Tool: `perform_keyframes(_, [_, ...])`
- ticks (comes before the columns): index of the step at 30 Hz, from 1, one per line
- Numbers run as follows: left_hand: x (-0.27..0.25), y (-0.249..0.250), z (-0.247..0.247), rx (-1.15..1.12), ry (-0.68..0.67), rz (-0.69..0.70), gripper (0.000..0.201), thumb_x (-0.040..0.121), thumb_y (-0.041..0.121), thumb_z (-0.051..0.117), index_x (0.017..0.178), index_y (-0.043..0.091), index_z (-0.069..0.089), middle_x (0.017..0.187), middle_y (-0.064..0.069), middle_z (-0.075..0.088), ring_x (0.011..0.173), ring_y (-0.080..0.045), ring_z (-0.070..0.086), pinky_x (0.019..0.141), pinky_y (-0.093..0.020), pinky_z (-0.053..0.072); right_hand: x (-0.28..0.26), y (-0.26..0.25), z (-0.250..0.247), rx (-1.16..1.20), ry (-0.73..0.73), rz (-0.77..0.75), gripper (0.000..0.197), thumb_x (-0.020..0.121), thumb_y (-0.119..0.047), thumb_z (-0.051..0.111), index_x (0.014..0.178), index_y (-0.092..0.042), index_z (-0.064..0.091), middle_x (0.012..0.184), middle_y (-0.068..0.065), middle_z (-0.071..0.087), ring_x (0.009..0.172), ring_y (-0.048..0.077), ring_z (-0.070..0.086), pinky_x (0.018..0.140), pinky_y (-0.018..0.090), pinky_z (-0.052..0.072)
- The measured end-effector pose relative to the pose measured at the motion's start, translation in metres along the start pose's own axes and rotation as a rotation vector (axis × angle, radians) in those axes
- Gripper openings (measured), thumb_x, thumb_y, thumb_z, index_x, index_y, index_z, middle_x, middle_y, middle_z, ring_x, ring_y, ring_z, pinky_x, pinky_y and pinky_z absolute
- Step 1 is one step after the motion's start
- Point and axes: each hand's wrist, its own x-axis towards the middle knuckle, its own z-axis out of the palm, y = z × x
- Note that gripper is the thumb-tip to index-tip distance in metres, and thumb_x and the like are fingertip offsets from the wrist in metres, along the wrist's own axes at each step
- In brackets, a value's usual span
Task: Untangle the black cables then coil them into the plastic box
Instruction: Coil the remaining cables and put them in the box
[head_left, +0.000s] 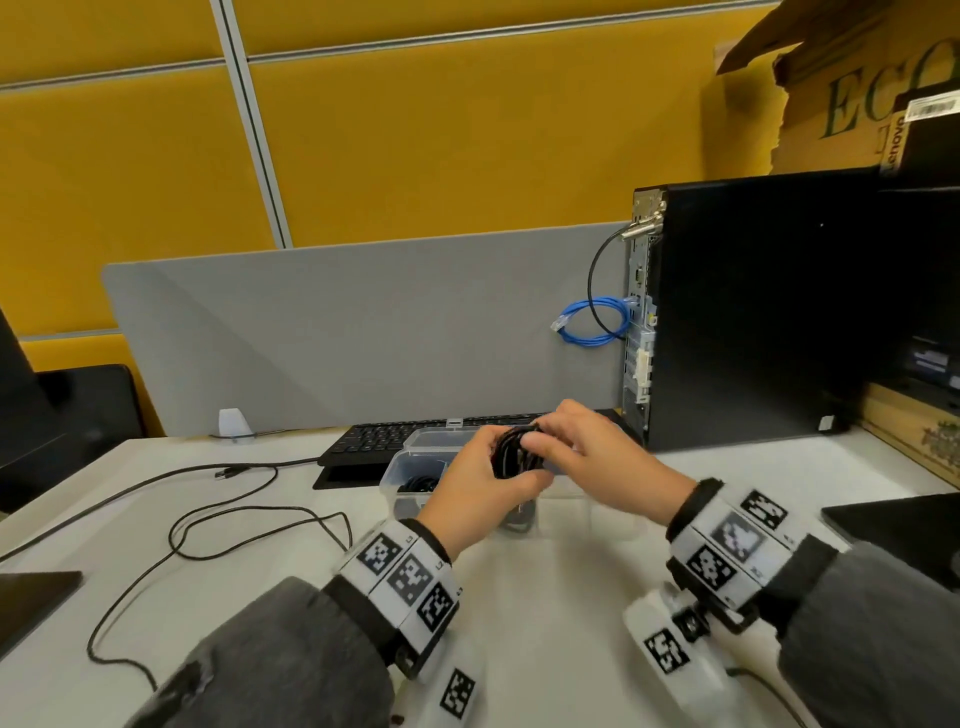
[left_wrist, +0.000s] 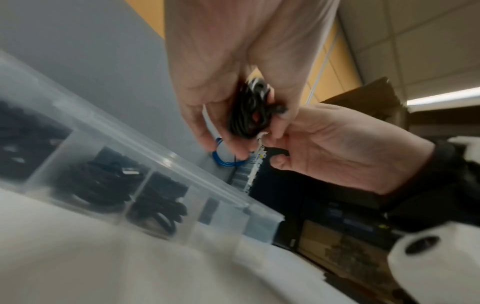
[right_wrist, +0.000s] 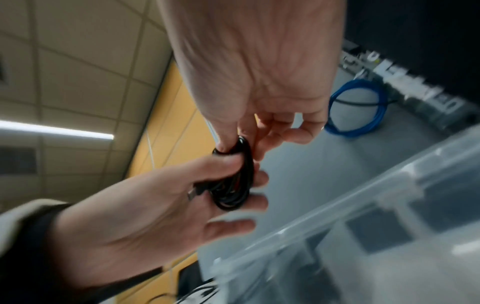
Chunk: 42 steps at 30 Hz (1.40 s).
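Cable coil (head_left: 514, 457), light and springy, sits pinched across its loops by left hand (head_left: 470, 486) and right hand (head_left: 597, 457) above the plastic box (head_left: 400, 467).

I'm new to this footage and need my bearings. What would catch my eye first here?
Both hands meet in mid-frame above the clear plastic box: the left hand grips a coiled black cable while the right hand pinches its top. Another black cable sprawls loose over the white desk at left. Behind, a yellow wall and a black computer tower at right stand out.
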Motion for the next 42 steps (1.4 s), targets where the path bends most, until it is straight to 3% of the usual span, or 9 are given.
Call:
perform_keyframes(5, [0.015,-0.026,-0.011,0.394,-0.17,-0.036,0.033,0.088,0.023,0.062,0.12,0.019,0.056,0.118,0.003,0.062,0.111,-0.012,0.057,0.099,-0.032,0.044,0.042,0.051,-0.007,-0.203,-0.051,0.206,0.038,0.097,-0.027,0.045,0.07,-0.001,0.052,0.058,0.003,0.04,0.051,0.012,0.036,0.046,0.018,0.027])
perform_keyframes(13, [0.023,-0.041,-0.02,0.474,-0.164,-0.001,0.023,0.092,0.011,0.054,0.106,0.019,0.07,0.112,0.007,0.067,0.101,-0.003,0.06,0.086,-0.013,0.043,0.052,0.064,0.024,-0.652,-0.309,0.374,0.035,0.095,-0.034,0.047,0.111,-0.006,0.058,0.102,0.011,0.06,0.096,0.028,0.058,0.088,0.039,0.041])
perform_keyframes(18, [0.028,-0.046,-0.019,0.46,-0.119,0.028,0.02,0.091,0.01,0.057,0.102,0.016,0.072,0.105,0.002,0.071,0.076,0.007,0.056,0.066,0.0,0.042,0.051,0.061,0.03,-0.754,-0.162,0.258,0.028,0.086,-0.036,0.062,0.104,-0.016,0.064,0.102,0.006,0.065,0.093,0.026,0.062,0.081,0.035,0.047])
perform_keyframes(22, [0.021,-0.043,-0.024,0.477,-0.183,0.026,0.023,0.091,0.014,0.056,0.11,0.019,0.068,0.113,0.003,0.067,0.096,-0.003,0.058,0.083,-0.012,0.045,0.052,0.057,0.025,-0.688,-0.341,0.358,0.031,0.087,-0.042,0.057,0.105,-0.019,0.068,0.103,0.004,0.067,0.096,0.025,0.06,0.089,0.038,0.043])
perform_keyframes(26, [0.005,-0.039,-0.059,0.394,-0.125,0.014,0.025,0.089,0.013,0.059,0.114,0.018,0.064,0.115,0.003,0.066,0.103,-0.008,0.06,0.097,-0.028,0.046,0.052,0.029,0.022,-0.636,0.009,0.168,0.028,0.092,-0.042,0.05,0.103,-0.021,0.066,0.095,0.002,0.068,0.085,0.022,0.063,0.074,0.031,0.048])
perform_keyframes(29, [-0.009,-0.04,-0.115,0.416,0.033,-0.025,0.02,0.09,0.017,0.058,0.109,0.023,0.061,0.111,0.006,0.064,0.1,-0.008,0.06,0.09,-0.027,0.048,0.042,-0.015,0.033,-0.067,0.259,-0.065,0.021,0.095,-0.033,0.049,0.096,-0.017,0.062,0.076,0.001,0.064,0.068,0.013,0.058,0.062,0.025,0.045])
perform_keyframes(32, [-0.031,-0.045,-0.172,0.538,0.123,-0.165,0.017,0.091,0.02,0.057,0.107,0.025,0.057,0.11,0.005,0.06,0.095,-0.011,0.058,0.073,-0.016,0.045,0.036,-0.057,0.056,0.137,-0.016,-0.114,0.014,0.094,-0.03,0.051,0.094,-0.021,0.06,0.076,0.001,0.065,0.064,0.007,0.055,0.062,0.02,0.046])
perform_keyframes(36, [-0.06,-0.057,-0.216,0.769,0.063,-0.366,0.03,0.087,0.03,0.061,0.116,0.025,0.054,0.122,0.001,0.054,0.101,-0.014,0.054,0.092,-0.028,0.044,0.05,-0.086,0.106,-0.132,-0.45,-0.141,0.031,0.092,-0.035,0.053,0.122,-0.025,0.053,0.11,-0.002,0.059,0.082,0.008,0.051,0.08,0.025,0.041])
perform_keyframes(42, [-0.101,-0.051,-0.211,0.677,-0.508,-0.61,0.054,0.078,0.045,0.068,0.126,0.033,0.045,0.111,0.01,0.063,0.093,-0.003,0.058,0.077,-0.016,0.043,0.065,-0.114,0.174,-0.55,-0.769,-0.277,0.045,0.083,-0.021,0.068,0.124,-0.017,0.052,0.124,0.012,0.048,0.115,0.028,0.048,0.086,0.033,0.039])
